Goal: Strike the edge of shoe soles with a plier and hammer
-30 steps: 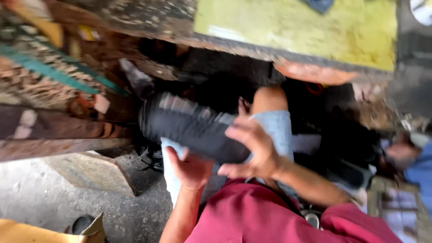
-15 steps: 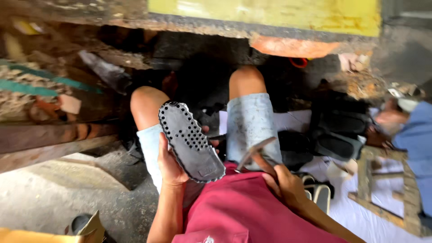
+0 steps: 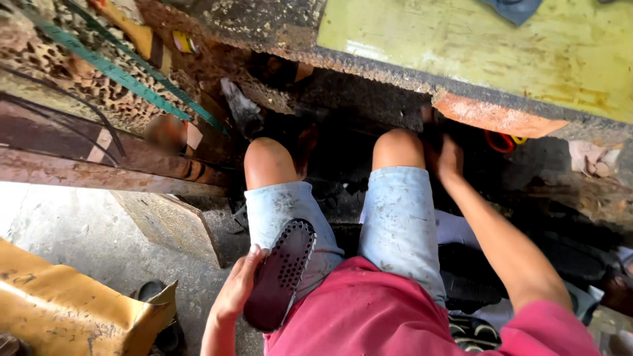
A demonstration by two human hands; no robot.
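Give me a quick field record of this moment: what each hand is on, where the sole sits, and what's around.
left hand: grip on the edge of the dark shoe sole
shoe sole: studded face up, resting on the left thigh
right hand: stretched forward under the yellow-topped workbench; what it touches is hidden in shadow
nearby: red-handled scissors under the bench edge, yellow-brown sheet at lower left

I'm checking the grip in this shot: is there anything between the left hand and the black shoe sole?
Nothing visible. The left hand holds the black shoe sole directly, palm against its edge, resting it on the left thigh. The right hand is away under the workbench.
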